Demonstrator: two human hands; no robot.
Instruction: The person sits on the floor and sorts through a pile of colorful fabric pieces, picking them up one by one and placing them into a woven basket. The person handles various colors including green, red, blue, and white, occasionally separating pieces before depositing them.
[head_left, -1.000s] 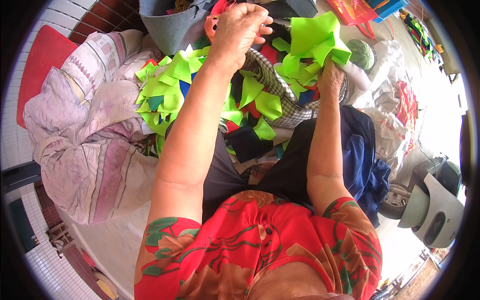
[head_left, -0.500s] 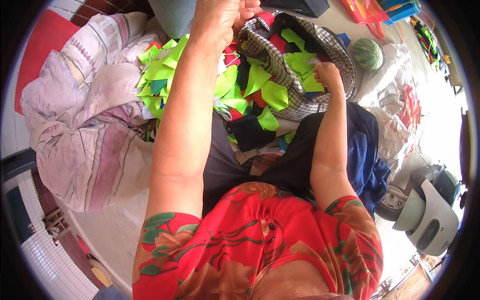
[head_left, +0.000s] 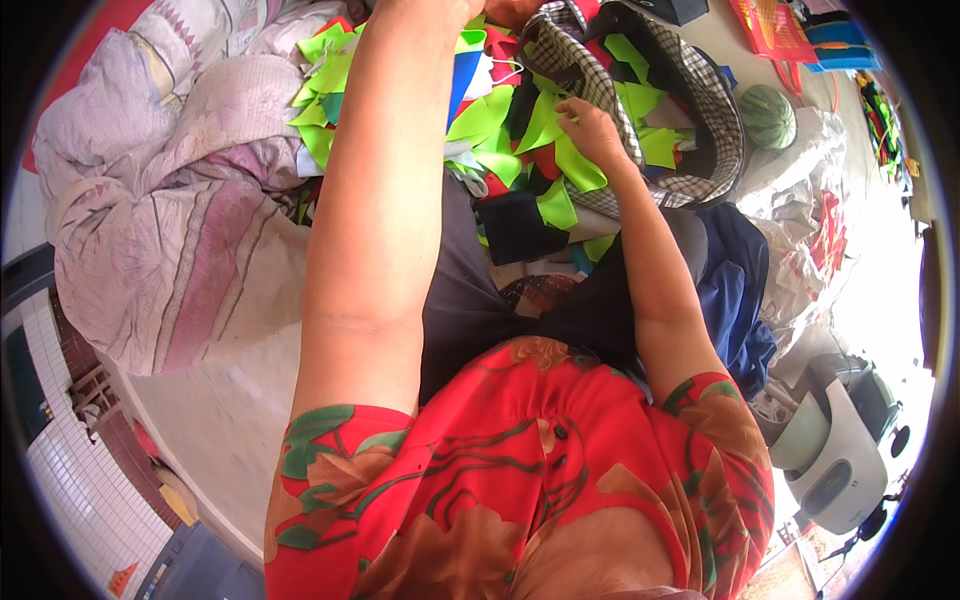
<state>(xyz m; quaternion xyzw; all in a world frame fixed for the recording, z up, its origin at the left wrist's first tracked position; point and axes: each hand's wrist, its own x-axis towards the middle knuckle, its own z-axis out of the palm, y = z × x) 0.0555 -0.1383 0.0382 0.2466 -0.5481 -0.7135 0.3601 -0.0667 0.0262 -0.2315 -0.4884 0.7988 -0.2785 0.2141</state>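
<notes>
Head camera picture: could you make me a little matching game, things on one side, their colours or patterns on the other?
Things:
1. fabric scraps under the right hand
2. bag holding scraps
3. round melon
4. bundled bedding

Looks:
a. striped dark green
b. pale pink and lilac
c. neon green
d. black-and-white check

Pairs: 1-c, 2-d, 3-a, 4-b

Red short-sleeved top (head_left: 520,480) printed with green and brown flowers.
</notes>
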